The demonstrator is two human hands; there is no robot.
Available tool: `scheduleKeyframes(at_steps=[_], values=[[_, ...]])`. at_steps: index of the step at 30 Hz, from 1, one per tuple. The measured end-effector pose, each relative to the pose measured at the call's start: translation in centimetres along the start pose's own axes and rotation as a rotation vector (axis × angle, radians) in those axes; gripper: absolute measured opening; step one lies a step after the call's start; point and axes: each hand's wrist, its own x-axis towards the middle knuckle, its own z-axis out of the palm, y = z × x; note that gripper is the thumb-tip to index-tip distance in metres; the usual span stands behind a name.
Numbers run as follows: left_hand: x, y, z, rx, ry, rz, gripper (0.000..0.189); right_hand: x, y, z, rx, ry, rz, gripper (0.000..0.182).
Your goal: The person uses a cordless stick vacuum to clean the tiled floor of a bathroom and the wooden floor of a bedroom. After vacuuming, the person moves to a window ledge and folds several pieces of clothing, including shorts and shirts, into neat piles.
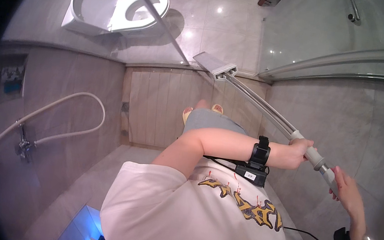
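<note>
A grey and white mop (260,101) with twin metal rods slants across the view in both my hands. My left hand (298,154) reaches across my body and wraps the pole beside its pale grip sleeve. Closer to the pole's end, my right hand (348,189) grips the grey handle. The mop head (217,66) is at the far end, over the shower threshold (170,67) and close to the foot of an upright metal bar (164,25). Whether the head touches the floor, I cannot tell.
Beyond the threshold stands a white toilet (140,13) with its lid up. A pale shower hose (102,108) loops from a wall valve (24,145) at left. Slatted floor panels (157,108) lie around my slippered feet (187,112). Glass with metal rails (345,62) is at right.
</note>
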Motion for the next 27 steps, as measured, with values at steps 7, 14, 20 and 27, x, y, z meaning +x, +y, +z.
scheduleKeyframes(at_steps=[7, 14, 20, 27], values=[[11.4, 6.4, -1.8, 0.136, 0.195, 0.031, 0.03, 11.9, 1.6, 3.1, 0.219, -0.04, 0.037, 0.056], [17.2, 19.0, -4.5, 0.24, 0.23, -0.042, 0.013, 18.0, -9.7, 4.5, -0.197, 0.199, -0.15, 0.051], [16.0, 29.4, -2.8, 0.255, 0.191, -0.117, 0.015, 20.3, -19.1, 2.6, -0.029, 0.279, -0.187, 0.051], [8.0, 50.3, 7.3, 0.397, 0.122, 0.066, 0.018, 25.0, -40.1, -5.7, -0.134, 0.312, -0.18, 0.054]])
